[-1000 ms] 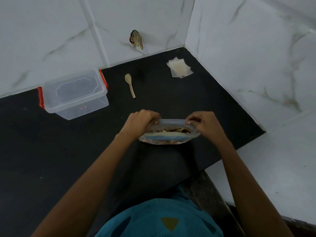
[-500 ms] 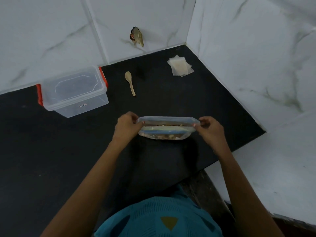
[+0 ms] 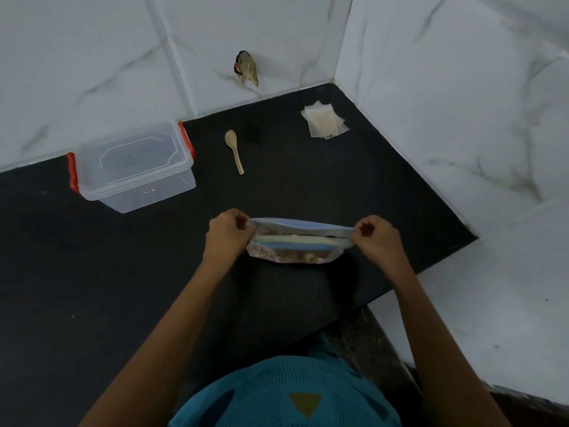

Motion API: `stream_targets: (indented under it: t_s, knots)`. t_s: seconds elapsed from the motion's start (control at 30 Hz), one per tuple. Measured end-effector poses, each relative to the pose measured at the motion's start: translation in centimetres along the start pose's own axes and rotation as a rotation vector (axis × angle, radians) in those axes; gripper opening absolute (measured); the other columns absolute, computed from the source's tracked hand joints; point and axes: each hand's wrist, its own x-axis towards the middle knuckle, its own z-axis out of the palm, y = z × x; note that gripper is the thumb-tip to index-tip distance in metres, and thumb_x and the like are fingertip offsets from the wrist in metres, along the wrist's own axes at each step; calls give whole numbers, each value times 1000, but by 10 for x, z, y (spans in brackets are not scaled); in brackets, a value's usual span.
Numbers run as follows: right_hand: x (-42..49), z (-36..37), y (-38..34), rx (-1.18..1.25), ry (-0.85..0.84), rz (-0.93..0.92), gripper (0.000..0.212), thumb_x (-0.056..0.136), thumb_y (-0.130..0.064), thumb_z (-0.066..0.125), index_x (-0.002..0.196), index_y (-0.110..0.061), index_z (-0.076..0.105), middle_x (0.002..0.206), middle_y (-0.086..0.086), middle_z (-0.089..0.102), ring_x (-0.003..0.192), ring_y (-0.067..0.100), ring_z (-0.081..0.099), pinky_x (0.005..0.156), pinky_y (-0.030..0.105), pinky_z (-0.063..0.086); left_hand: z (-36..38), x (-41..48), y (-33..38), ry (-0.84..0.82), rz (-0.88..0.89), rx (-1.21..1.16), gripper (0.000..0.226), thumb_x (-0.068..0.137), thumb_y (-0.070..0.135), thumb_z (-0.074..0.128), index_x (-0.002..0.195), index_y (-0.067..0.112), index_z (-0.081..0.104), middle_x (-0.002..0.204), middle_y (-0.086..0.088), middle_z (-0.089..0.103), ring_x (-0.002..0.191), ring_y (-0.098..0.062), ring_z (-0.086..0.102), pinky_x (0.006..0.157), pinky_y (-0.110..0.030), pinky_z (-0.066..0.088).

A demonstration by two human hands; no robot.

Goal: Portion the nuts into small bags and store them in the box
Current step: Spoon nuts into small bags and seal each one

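Two forearms reach out from above a teal garment [image 3: 286, 392] at the bottom edge, over the black table [image 3: 92, 288]. Each ends in a grip clamped on one end of the mouth of the nut bag [image 3: 292, 252]. The left hand [image 3: 229, 234] pinches the left corner of the zip strip with curled fingers, and the right hand [image 3: 377, 238] pinches the right corner the same way.

The bag stands near the middle of the table, between the hands, and its base seems to rest on the surface. Its mouth is drawn taut, with a narrow slit showing between the two blue-edged lips. Brown and pale nuts show through the clear lower part.

The bag looks like thin, soft, rather slick film, weighted low by loose nuts. It would likely sag or tip if let go while unsealed. The stiffer zip strip at the corners is the sound place to hold it, since the film below would slide and crumple.

Farther off to the left sits the clear box [image 3: 135, 167], its lid on and red clasps at both ends. A pale spoon [image 3: 234, 151] lies just beyond and right of it. A loose stack of small bags [image 3: 324, 123] lies flat near the far right corner. A torn scrap [image 3: 246, 67] hangs on the marble wall behind.
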Motion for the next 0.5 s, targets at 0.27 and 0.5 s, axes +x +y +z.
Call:
stream_targets:
  t_s: [0.27, 0.5]
  knots:
    - [3, -11, -5, -39, 30, -160, 11, 82, -3, 64, 90, -12, 64, 89, -2, 59, 80, 7, 55, 61, 10, 41, -6, -1, 3, 10, 66, 71, 20, 86, 10, 61, 106, 11, 62, 107, -4, 62, 89, -6, 54, 73, -19, 43]
    - [4, -7, -7, 2, 76, -57, 15, 83, -8, 63, 94, -17, 59, 96, -2, 56, 88, 7, 53, 67, 15, 42, -3, 2, 6, -21, 112, 147, 22, 87, 8, 58, 109, 12, 58, 110, -3, 58, 88, -5, 51, 67, -16, 40]
